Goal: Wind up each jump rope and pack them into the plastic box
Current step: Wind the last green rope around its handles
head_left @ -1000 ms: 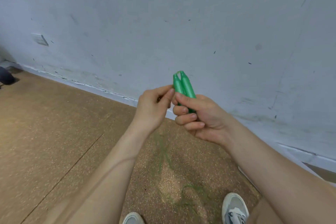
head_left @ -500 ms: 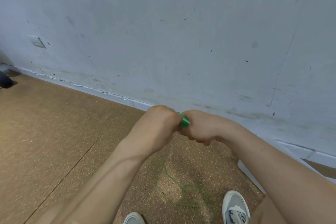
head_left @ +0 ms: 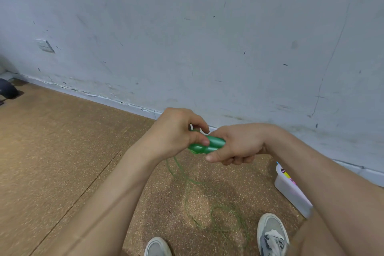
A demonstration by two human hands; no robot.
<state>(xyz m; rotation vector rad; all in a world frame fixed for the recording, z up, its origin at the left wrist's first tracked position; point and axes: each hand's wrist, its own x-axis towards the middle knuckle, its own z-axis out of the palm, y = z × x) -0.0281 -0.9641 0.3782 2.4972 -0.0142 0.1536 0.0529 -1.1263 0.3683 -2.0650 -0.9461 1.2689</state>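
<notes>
1. Grey shoes (head_left: 272, 235) are seen nearest on the cork floor (head_left: 62, 151), with the loose green cord (head_left: 226, 212) looped just ahead.
2. A plastic box (head_left: 291, 193) is set on the floor at the right.
3. The green handles (head_left: 214, 143) are gripped by the right hand's (head_left: 239, 143) curled fingers and pinched at one end by the left hand (head_left: 174, 133).
4. A scuffed wall (head_left: 187, 37) is seen behind.

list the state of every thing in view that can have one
pair of green plastic jump rope handles, side by side, level, held in both hands
thin green cord, unwound, hanging to loose loops on the floor
white plastic box, on the floor, no lid showing, colourful items inside
left hand, pinches the handles' end
right hand, grips the handles
</notes>
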